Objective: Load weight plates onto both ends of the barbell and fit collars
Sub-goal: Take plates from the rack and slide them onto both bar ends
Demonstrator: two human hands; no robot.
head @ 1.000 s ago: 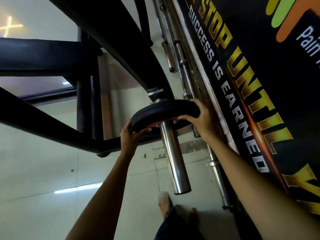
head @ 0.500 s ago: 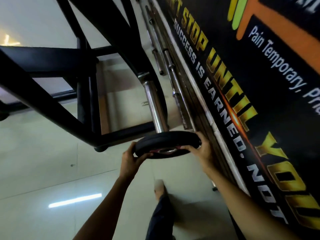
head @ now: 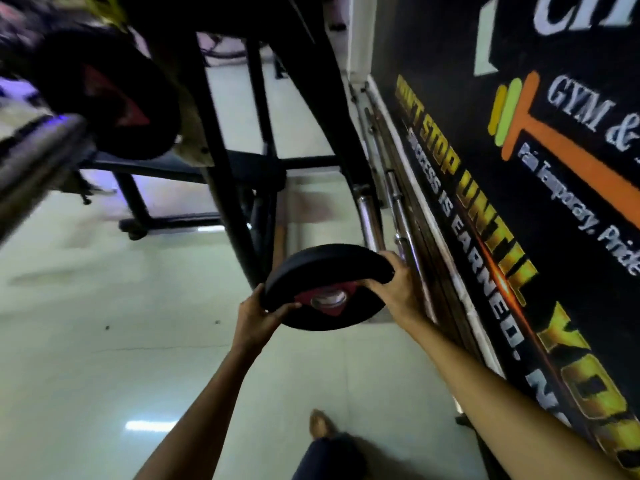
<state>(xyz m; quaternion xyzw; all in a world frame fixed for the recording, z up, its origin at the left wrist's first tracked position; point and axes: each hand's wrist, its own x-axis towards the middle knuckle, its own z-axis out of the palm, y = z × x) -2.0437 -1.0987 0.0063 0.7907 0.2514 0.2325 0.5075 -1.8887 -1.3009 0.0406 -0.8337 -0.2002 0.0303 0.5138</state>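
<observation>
Gripping a black weight plate (head: pixel 325 268) from 2 sides, the person is holding it at the near end of a chrome sleeve (head: pixel 370 216). The left hand (head: pixel 256 317) is clenching the plate's left rim, with its thumb lying on the near face. The right hand (head: pixel 398 289) is wrapping over the plate's right rim, with its thumb reaching toward the red hub. Chrome is showing inside the plate's centre hole, but whether the sleeve's tip is sitting in that hole is hard to tell.

The plate's flat face is tilting down toward the camera, and its hole axis is running along the sleeve. The sleeve's long axis is rising from the plate, up and away into a black frame (head: pixel 221 188).

Far up and left of the plate, 1 more black plate (head: pixel 104 95) with a red centre is sitting on a blurred steel bar (head: pixel 38 157), which is pointing down and left. Right of the held plate, thin bars (head: pixel 398 202) are lying along the foot of a wall banner (head: pixel 519 168). Below the plate, a foot (head: pixel 320 424) is standing on the pale tiled floor (head: pixel 104 341).
</observation>
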